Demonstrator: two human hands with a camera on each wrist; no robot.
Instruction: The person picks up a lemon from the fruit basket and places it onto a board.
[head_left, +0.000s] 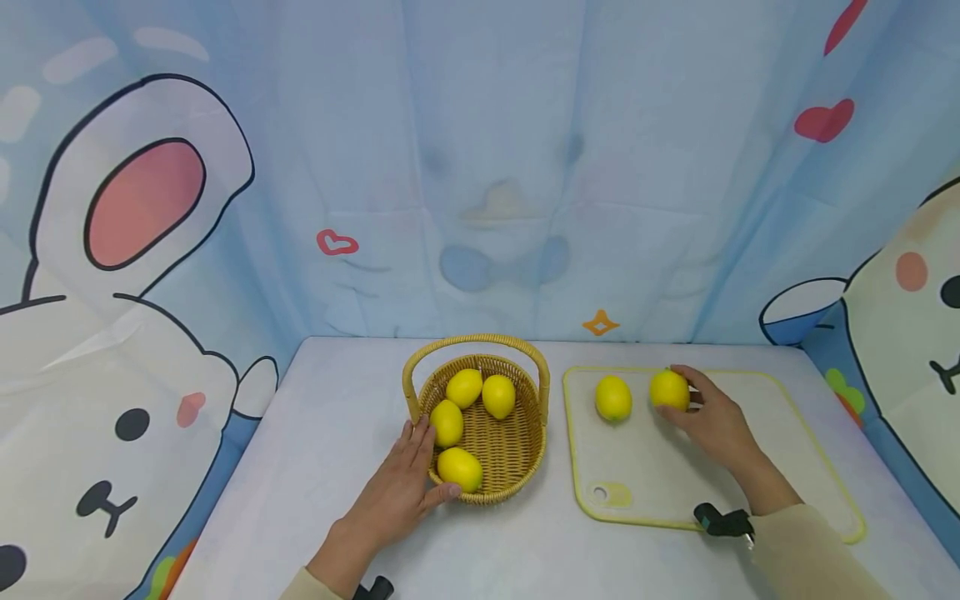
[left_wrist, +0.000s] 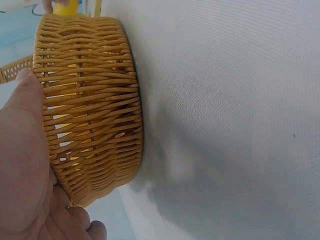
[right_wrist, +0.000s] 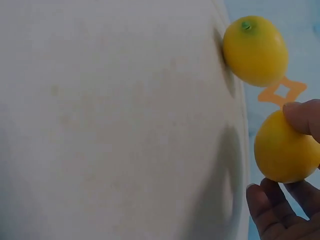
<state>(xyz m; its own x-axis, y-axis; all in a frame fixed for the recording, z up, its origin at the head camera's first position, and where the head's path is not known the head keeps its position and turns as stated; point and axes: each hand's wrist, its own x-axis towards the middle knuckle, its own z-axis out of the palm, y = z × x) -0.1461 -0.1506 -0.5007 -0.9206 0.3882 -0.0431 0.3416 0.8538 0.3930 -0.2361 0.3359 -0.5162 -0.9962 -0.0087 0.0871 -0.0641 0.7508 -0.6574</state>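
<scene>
held lemon (head_left: 670, 390); basket floor (head_left: 506, 446) (head only)

Counting six lemons (head_left: 613, 398) in all: four in one basket (head_left: 504, 442) at six o'clock, one on one cutting board (head_left: 660, 485) at four o'clock and one in the right of two hands (head_left: 717, 423), over one worktop (head_left: 330, 433).

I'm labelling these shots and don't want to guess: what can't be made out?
Four lemons in the basket: left wrist view, mostly hidden by its weave.
Left hand: left wrist view, cut off by the left and bottom edges.
Held lemon: right wrist view, partly covered by the thumb of the right hand and cut off by the right edge.
Cutting board: head view, near edge partly hidden by the right sleeve.
</scene>
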